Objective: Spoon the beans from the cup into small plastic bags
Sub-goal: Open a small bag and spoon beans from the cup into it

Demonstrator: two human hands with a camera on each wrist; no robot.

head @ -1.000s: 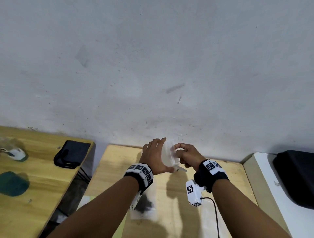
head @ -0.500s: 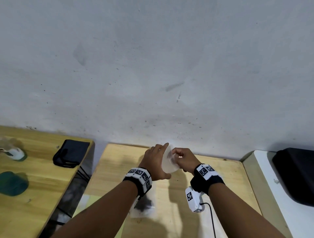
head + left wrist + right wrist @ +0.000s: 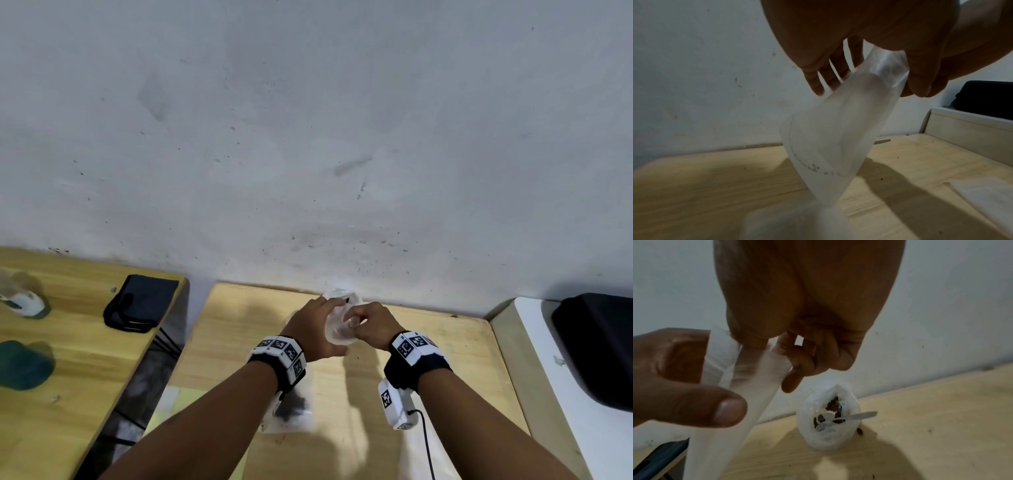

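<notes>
A small clear plastic bag [image 3: 337,329] hangs above the wooden table [image 3: 445,342], held between both hands. My left hand [image 3: 322,325] grips its top edge with fingers and thumb. My right hand [image 3: 363,320] pinches the opposite edge at the mouth. In the left wrist view the bag [image 3: 828,138] hangs limp and looks empty. Just beyond the hands, by the wall, stands the clear cup [image 3: 828,418] with dark beans and a spoon [image 3: 857,416] inside. A filled bag of dark beans [image 3: 291,409] lies flat on the table under my left wrist.
A gap [image 3: 154,359] separates this table from a second wooden table on the left, which carries a black pouch [image 3: 140,303] and a teal object [image 3: 20,365]. At the right, a black case [image 3: 596,342] rests on a white surface [image 3: 548,394]. Clear plastic [image 3: 421,452] lies front right.
Both hands have carried the bag forward and lower, closer to the wall and the cup. The bag's top now looks pulled apart between the two hands.
</notes>
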